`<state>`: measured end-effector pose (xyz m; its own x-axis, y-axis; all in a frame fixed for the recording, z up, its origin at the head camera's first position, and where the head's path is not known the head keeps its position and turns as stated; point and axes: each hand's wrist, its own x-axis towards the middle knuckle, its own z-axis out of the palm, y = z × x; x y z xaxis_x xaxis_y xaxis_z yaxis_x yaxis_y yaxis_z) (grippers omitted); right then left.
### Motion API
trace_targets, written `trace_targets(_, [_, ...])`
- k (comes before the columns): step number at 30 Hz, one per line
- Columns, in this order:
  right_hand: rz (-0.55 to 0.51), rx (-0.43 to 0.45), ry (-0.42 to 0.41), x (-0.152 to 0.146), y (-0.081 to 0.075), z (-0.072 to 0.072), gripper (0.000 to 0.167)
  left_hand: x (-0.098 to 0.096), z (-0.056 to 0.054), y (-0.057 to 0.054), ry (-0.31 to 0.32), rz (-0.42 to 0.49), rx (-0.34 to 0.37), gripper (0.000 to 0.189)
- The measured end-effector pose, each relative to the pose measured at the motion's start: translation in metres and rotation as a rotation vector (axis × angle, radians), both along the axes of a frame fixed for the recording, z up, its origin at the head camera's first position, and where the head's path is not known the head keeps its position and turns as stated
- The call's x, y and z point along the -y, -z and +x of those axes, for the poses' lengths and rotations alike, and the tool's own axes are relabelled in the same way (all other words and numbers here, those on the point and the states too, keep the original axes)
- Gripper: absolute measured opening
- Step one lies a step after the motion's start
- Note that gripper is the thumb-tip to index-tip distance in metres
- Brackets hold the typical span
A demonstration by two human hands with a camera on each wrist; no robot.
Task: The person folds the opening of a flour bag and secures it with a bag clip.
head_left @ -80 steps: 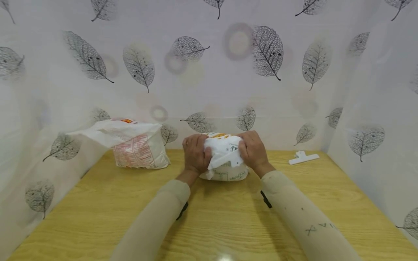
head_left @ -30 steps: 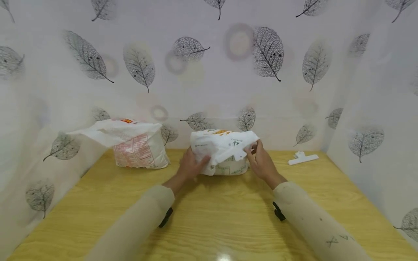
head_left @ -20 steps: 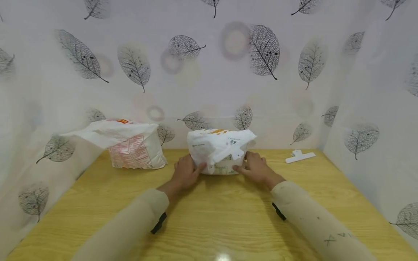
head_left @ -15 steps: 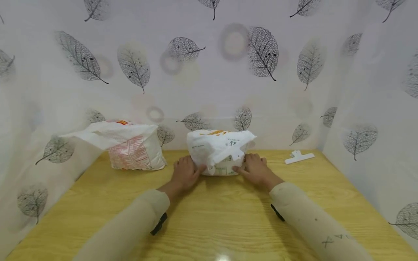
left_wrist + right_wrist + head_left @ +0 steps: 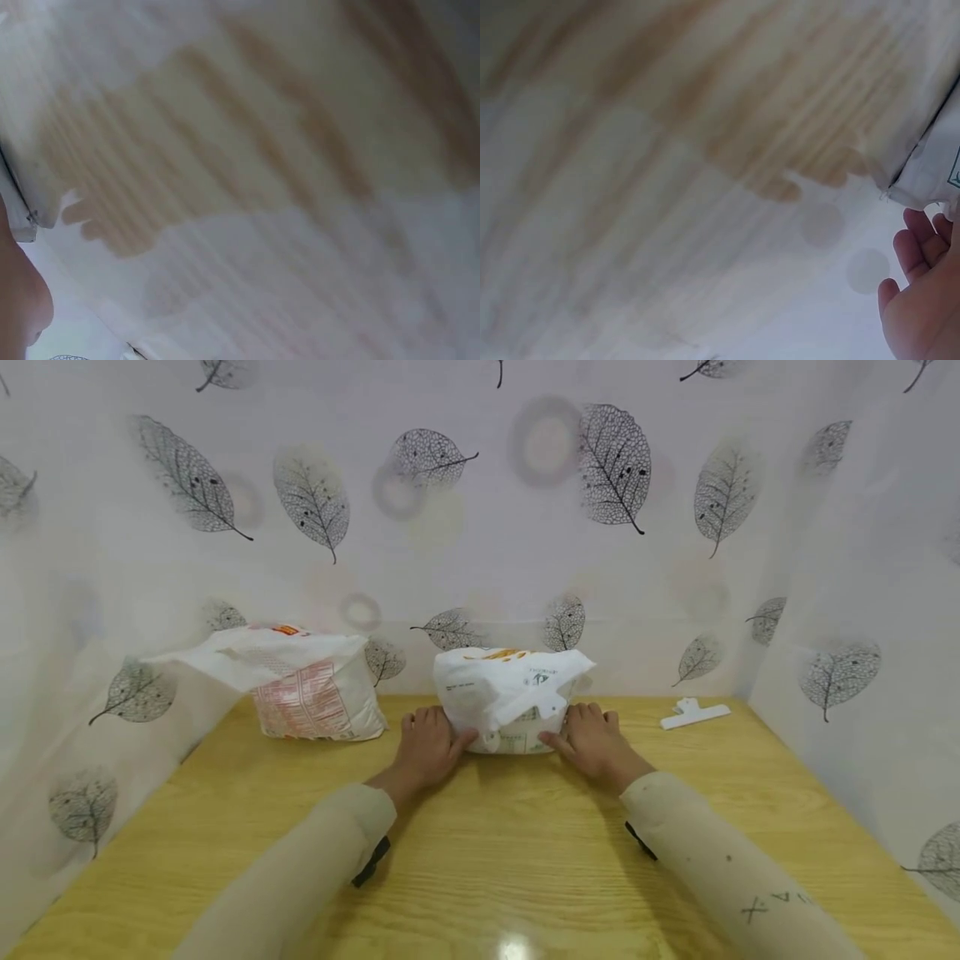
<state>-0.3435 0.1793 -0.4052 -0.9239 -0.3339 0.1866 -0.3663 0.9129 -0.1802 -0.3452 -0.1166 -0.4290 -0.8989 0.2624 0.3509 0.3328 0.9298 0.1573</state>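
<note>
Left hand [image 5: 426, 745]: against the middle bag [image 5: 501, 681] at its lower left side, thumb on the front, fingers loosely bent beside it.
Right hand [image 5: 596, 742]: same pose at the lower right; how firmly either presses, cannot tell.
Fold clip [image 5: 550, 703]: white, stiff-looking, slanting across that bag's folded-down front.
Middle bag: on the counter [image 5: 480, 860], between the hands; probably soft, shifting, fairly heavy, slick-skinned, best held by both lower sides. Contents hidden.
Left bag [image 5: 303, 702]: plump, loose top flopped leftward; contents hidden.
Spare clip [image 5: 693, 717]: white, lying near the counter's right back corner.
</note>
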Motion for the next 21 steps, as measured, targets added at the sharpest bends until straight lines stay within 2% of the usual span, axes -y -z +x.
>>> trace_targets(6, [-0.001, -0.010, 0.006, 0.000, 0.002, -0.003, 0.083, -0.003, 0.002, -0.006, -0.025, -0.001, 0.051, 0.081])
trace_targets(10, [0.011, -0.023, 0.014, 0.000, 0.004, -0.005, 0.085, -0.005, 0.002, -0.004, -0.053, 0.020, 0.030, 0.079])
trace_targets(16, [0.021, -0.008, 0.000, 0.004, 0.005, -0.006, 0.080, -0.009, 0.002, 0.007, -0.125, 0.040, 0.006, 0.081])
trace_targets(21, [0.026, -0.009, 0.025, 0.004, 0.003, -0.007, 0.080, -0.011, -0.002, 0.002, -0.105, 0.002, -0.020, 0.081])
